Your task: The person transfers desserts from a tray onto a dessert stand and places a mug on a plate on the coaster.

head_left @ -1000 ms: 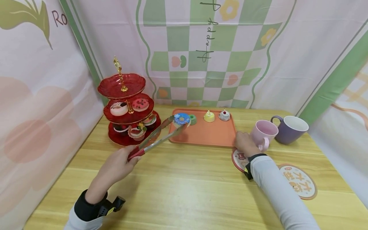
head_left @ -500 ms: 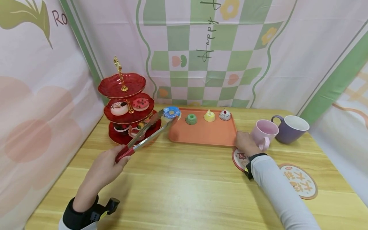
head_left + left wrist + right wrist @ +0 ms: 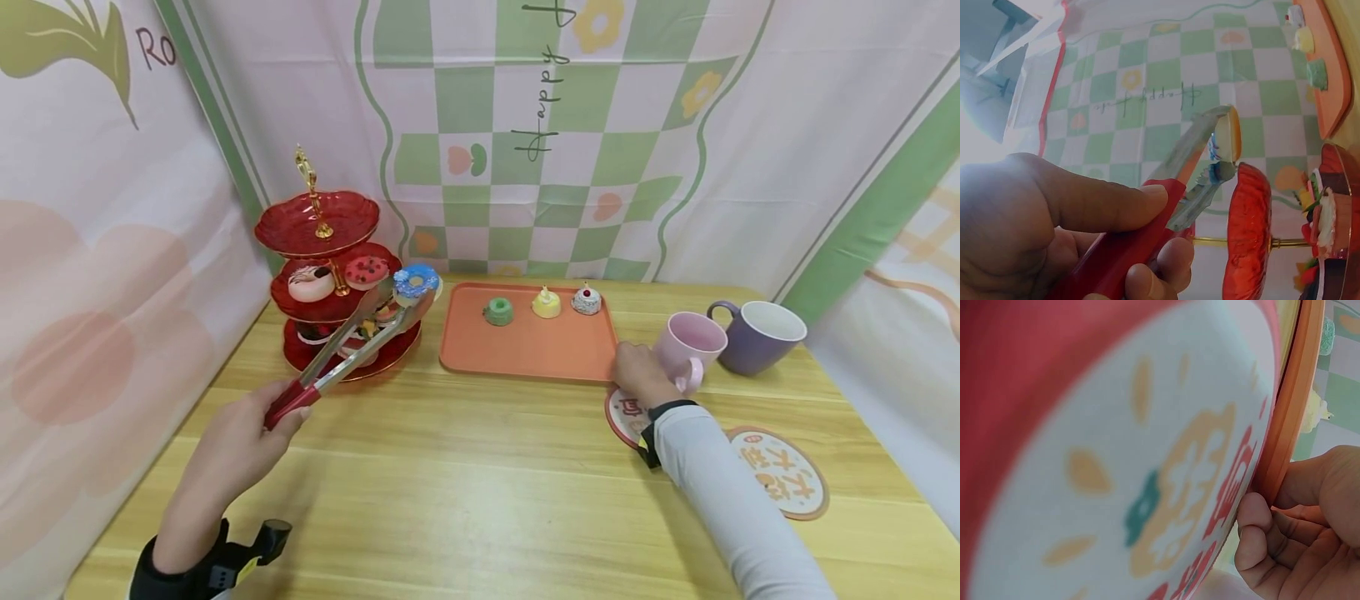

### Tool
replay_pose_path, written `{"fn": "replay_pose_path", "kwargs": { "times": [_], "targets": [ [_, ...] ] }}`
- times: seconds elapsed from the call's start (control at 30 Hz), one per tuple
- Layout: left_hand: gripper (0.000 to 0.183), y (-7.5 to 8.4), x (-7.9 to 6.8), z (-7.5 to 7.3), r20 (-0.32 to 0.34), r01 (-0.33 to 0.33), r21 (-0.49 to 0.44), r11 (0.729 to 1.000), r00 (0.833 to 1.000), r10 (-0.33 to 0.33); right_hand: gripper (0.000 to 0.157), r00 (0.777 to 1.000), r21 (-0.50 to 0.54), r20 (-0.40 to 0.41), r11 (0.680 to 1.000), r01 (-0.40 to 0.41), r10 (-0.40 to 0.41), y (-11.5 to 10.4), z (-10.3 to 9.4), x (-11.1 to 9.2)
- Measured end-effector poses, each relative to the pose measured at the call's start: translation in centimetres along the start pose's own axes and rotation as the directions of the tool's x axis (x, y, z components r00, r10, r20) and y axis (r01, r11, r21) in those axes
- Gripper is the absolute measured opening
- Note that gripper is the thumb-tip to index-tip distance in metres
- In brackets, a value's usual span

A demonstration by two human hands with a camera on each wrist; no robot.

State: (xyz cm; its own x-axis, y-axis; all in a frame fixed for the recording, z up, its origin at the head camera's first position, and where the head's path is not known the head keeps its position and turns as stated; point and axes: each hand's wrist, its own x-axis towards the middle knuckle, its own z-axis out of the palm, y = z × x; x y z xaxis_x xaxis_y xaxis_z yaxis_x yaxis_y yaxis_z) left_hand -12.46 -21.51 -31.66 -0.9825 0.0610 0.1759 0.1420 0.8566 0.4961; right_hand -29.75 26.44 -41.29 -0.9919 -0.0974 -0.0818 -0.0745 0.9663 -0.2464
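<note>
One blue-iced doughnut point(image 3: 416, 280) | ahead-right of left grip point(image 3: 238, 440), by middle tier point(image 3: 322, 313) | left curled round tongs point(image 3: 367, 349) | right grip point(image 3: 642, 372) pinching tray point(image 3: 525, 353)

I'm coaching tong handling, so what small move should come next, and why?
Probably, the left hand should guide the blue donut inward over the red stand's middle tier, keeping its grip on the tongs. They pinch the donut, which shows at that tier's right edge in the head view, and two pinkish treats sit there.

Wooden table point(image 3: 480, 483): red tiered stand point(image 3: 288, 232), orange tray point(image 3: 528, 350), pink mug point(image 3: 681, 352), purple mug point(image 3: 756, 346), two round coasters point(image 3: 780, 473).
</note>
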Motion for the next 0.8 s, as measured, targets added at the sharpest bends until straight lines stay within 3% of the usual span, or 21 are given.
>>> {"fn": "replay_pose_path", "kwargs": {
  "times": [0.37,0.8],
  "targets": [
    [0.033,-0.8,-0.8,-0.9,-0.023,0.018,0.026,1.0,1.0,-0.017,0.012,1.0,-0.01,-0.021,1.0,0.017,-0.017,0.0,0.0,-0.2],
    [0.041,-3.5,-1.8,-2.6,-0.055,0.066,0.066,0.996,0.997,-0.062,0.011,1.0,-0.002,-0.016,1.0,0.006,-0.006,0.0,0.1,-0.1]
  ]
}}
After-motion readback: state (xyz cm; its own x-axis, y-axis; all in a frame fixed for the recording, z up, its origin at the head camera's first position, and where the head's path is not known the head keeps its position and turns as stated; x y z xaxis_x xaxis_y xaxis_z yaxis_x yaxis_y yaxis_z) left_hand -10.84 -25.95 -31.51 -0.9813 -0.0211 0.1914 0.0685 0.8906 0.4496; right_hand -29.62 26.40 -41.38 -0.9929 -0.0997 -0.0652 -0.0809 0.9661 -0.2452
